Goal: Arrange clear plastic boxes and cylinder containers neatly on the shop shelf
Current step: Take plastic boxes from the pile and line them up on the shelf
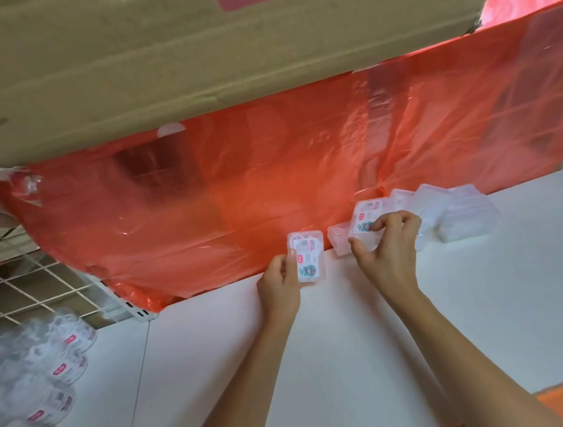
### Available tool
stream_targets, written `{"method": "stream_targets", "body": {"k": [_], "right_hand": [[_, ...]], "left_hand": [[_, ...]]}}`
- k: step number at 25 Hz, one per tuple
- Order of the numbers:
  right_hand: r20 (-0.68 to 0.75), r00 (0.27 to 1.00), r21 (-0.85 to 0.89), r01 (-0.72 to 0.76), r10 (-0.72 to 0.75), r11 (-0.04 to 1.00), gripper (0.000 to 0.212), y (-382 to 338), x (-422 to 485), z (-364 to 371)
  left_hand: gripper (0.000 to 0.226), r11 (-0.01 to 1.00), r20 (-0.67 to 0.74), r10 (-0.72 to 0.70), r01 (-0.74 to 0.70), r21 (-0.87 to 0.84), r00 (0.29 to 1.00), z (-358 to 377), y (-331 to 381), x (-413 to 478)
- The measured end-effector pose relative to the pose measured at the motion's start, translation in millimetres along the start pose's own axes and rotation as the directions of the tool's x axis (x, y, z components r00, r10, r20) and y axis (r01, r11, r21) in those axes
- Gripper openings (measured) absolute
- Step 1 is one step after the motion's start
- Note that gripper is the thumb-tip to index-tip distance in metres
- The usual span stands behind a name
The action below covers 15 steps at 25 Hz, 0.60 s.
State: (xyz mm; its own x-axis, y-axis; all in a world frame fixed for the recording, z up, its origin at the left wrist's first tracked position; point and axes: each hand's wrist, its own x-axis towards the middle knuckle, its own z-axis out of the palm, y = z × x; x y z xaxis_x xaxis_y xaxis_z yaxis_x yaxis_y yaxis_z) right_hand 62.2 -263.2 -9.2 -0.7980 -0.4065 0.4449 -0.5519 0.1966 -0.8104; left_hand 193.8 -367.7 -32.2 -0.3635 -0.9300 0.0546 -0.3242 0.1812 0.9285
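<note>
A cardboard carton [156, 70], cropped above, is looming over a red plastic sheet [270, 180] veiling whatever lies behind the shelf [354, 344]. Cylinder containers [41, 374], too blurred to count, are crowding its left end; a heap of clear boxes [459, 213] is lying back right. The left hand [278, 282], fingers curled, is gripping one labelled box [306, 257] beside the sheet; the right hand [390, 247] is pinching a second box [365, 220] at the heap.

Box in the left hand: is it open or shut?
Shut: the box shows no raised lid; the left hand grips its edge.
</note>
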Motion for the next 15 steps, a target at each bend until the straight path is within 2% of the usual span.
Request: {"method": "stream_targets", "body": {"k": [2, 6, 11, 15], "right_hand": [[0.010, 1.000, 0.106, 0.021, -0.022, 0.994, 0.026, -6, -9, 0], [0.108, 0.994, 0.186, -0.008, -0.013, 0.983, 0.017, -6, -22, 2], [0.237, 0.971, 0.251, -0.099, 0.039, 0.963, 0.027, -12, -41, 12], [0.403, 0.910, 0.278, -0.220, 0.094, 0.935, 0.047, -31, -57, 26]], "left_hand": [[0.017, 0.983, -0.007, -0.098, 0.096, -0.155, 0.995, 0, 1, -1], [0.021, 0.907, 0.053, -0.179, 0.186, -0.378, 0.982, -7, 6, -10], [0.026, 0.845, 0.115, -0.236, 0.263, -0.466, 0.965, -29, 1, -28], [0.030, 0.795, 0.031, -0.258, 0.231, -0.561, 0.966, -55, -11, -39]]}}
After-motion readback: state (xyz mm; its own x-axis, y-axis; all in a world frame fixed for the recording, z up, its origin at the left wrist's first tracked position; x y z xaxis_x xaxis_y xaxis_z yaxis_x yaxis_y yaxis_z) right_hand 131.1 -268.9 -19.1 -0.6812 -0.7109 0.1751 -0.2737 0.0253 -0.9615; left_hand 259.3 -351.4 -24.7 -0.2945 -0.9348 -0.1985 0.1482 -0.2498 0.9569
